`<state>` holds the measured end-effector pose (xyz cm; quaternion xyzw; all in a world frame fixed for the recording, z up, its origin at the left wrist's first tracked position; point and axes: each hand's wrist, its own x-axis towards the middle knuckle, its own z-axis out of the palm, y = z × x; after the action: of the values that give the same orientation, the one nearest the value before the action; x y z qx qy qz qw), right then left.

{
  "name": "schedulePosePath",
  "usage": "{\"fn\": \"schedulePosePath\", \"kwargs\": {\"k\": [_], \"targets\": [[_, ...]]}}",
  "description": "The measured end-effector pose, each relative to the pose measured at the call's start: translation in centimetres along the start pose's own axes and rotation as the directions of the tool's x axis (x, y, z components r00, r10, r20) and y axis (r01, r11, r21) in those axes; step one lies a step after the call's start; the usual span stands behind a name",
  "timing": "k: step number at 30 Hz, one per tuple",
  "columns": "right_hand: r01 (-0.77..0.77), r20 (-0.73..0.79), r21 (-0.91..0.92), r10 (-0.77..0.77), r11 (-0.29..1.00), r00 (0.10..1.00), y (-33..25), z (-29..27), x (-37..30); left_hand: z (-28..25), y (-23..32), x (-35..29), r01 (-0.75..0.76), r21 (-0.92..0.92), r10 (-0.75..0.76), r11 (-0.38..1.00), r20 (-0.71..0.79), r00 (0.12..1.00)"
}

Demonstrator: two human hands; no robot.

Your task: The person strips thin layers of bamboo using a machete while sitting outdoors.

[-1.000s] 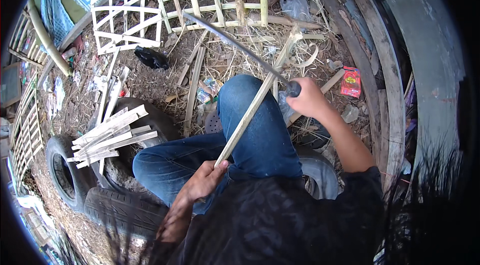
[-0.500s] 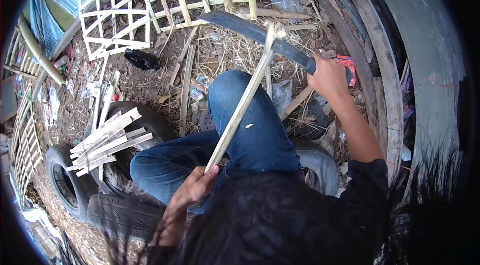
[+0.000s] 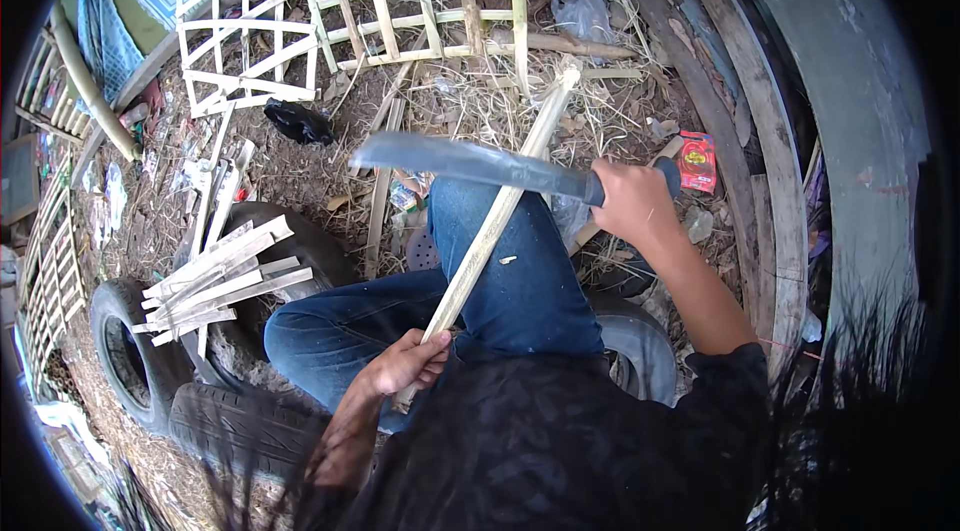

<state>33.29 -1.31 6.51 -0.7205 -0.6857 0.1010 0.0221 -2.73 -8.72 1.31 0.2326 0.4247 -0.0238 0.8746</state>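
My left hand [image 3: 408, 363] is closed round the lower end of a pale bamboo strip [image 3: 484, 243], which slants up and to the right across my raised knee. The strip's far end looks frayed. In my right hand [image 3: 636, 201] is the dark handle of a machete [image 3: 470, 167]. Its long, slightly blurred blade points left and crosses over the strip above the knee; whether it touches the strip I cannot tell. A small pale chip [image 3: 508, 259] lies on my jeans.
Split bamboo pieces [image 3: 222, 281] are stacked on an old tyre [image 3: 300, 231] at my left, beside more tyres [image 3: 128, 351]. Bamboo lattice panels [image 3: 420, 1] stand at the back. Long weathered boards [image 3: 765, 121] run along the right. A red packet [image 3: 697, 163] lies near my right hand.
The machete has come down and nearer along the strip, from its far end to above my knee. My left hand now grips the strip slightly up from its lower end.
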Motion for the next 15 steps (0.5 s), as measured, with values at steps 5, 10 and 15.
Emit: {"fn": "schedulePosePath", "kwargs": {"k": [5, 10, 15], "targets": [[0.403, -0.166, -0.246, -0.448, 0.881, 0.878, 2.3, -0.6, 2.5, 0.9, -0.5, 0.3, -0.044, 0.011, 0.045, 0.999, -0.104, 0.994], [-0.332, -0.221, -0.175, 0.291, 0.927, 0.931, 3.4, -2.0, 3.2, 1.8, 0.0, 1.9, -0.201, 0.088, 0.205, 0.976, -0.039, 0.978], [-0.111, -0.044, 0.039, 0.113, 0.993, 0.993, 2.7, 1.3, 2.5, 2.1, 0.9, 1.1, -0.053, -0.161, 0.062, 0.986, 0.057, 0.996]]}}
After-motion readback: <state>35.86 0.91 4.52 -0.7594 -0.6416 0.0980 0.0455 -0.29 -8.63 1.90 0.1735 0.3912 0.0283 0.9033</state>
